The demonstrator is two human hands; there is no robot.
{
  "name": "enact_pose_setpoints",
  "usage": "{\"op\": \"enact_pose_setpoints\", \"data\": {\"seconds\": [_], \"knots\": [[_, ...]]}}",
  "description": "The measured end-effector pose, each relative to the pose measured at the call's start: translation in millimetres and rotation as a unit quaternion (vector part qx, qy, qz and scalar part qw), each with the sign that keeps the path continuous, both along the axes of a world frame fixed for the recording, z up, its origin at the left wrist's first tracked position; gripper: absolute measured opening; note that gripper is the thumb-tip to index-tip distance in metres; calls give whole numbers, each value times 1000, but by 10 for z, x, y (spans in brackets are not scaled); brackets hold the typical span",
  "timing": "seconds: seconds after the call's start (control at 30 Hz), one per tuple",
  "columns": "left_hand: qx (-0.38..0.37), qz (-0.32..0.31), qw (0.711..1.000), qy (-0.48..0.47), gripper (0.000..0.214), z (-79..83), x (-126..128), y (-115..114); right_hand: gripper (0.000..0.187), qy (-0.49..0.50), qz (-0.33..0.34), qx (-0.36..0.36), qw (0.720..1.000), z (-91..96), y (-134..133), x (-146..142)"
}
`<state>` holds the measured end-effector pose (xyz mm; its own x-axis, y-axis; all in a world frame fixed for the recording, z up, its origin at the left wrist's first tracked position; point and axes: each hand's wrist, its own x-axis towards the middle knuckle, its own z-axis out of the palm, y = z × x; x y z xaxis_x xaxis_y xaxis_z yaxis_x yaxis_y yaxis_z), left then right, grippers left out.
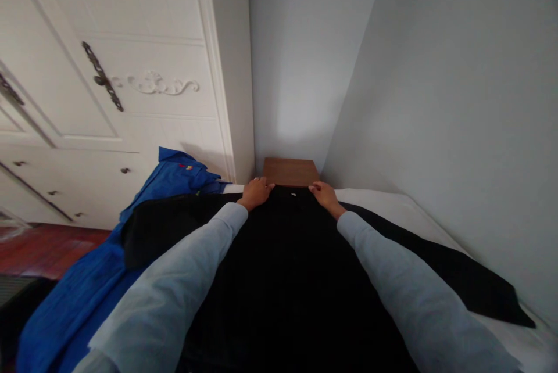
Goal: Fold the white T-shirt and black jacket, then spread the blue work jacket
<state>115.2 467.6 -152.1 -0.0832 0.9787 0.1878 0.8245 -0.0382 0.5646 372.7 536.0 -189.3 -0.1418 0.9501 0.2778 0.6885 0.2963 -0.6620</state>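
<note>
A black long-sleeved top [296,268] lies spread out on a white bed surface, its neckline at the far end and a small pale label inside the collar. My left hand [257,192] pinches the fabric at the left side of the neckline. At the right side of it, my right hand [325,194] grips the cloth between thumb and fingers. One sleeve reaches out to the right across the white sheet [383,201]; the other lies to the left over a blue garment [87,297]. My forearms cover parts of the top.
A white wardrobe [165,24] with dark handles and drawers stands at the left. Beyond the neckline is a brown wooden box-like piece [291,171] against the corner. Grey walls [457,82] rise behind and right. Red wooden floor [52,248] shows at the lower left.
</note>
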Motion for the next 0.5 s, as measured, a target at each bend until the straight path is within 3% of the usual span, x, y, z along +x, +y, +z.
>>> {"op": "enact_pose_setpoints", "data": {"seconds": [0.13, 0.27, 0.4, 0.5], "knots": [[54, -29, 998, 15, 35, 56, 121, -256, 21, 2, 14, 69, 997, 79, -231, -113], [94, -94, 991, -35, 25, 203, 232, -547, 26, 39, 92, 143, 985, 318, -669, -149], [148, -164, 960, -175, 28, 369, 358, -955, 33, 80, 165, 116, 976, 558, -1228, -102], [129, -186, 949, -218, 32, 482, 450, -1360, 32, 115, 189, 85, 972, 672, -1656, -69]]}}
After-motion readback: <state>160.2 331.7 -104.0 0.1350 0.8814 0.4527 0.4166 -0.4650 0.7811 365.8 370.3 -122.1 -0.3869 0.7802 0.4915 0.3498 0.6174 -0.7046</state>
